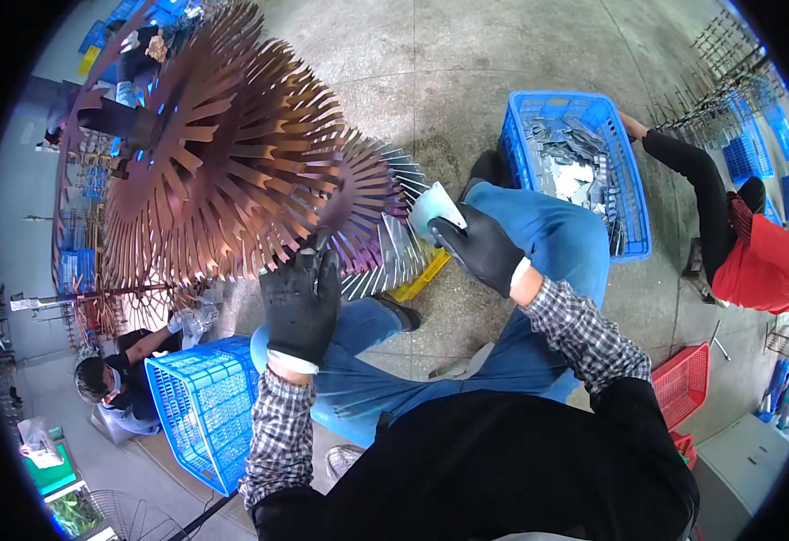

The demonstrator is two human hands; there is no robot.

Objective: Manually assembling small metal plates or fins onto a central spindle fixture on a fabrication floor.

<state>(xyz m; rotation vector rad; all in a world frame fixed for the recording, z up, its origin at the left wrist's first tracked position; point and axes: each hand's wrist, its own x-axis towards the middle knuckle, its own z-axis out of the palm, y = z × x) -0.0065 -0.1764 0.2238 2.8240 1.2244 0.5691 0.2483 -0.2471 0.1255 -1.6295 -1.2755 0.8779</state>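
A large rack of brown and purple discs (pixel 232 144), ringed with narrow slotted teeth, fills the upper left. My left hand (pixel 302 302), in a black glove, is raised to the lower edge of these discs. Its fingers look drawn together at the teeth; what they grip is hidden. Between thumb and fingers, my right hand (pixel 480 248), also black-gloved, holds a pale, smooth, curved piece (pixel 437 212) whose exact kind I cannot make out. Silvery flat blades (pixel 394 257) fan out around the rack's lower right discs, just left of that piece.
A blue crate (pixel 636 212) of flat metal pieces stands beyond my right knee. Another blue crate (pixel 205 406) is at my left. A yellow crate (pixel 420 278) lies under the rack. One co-worker (pixel 760 266) in red sits at right, another (pixel 128 383) at left. Red crates (pixel 680 383) stand lower right.
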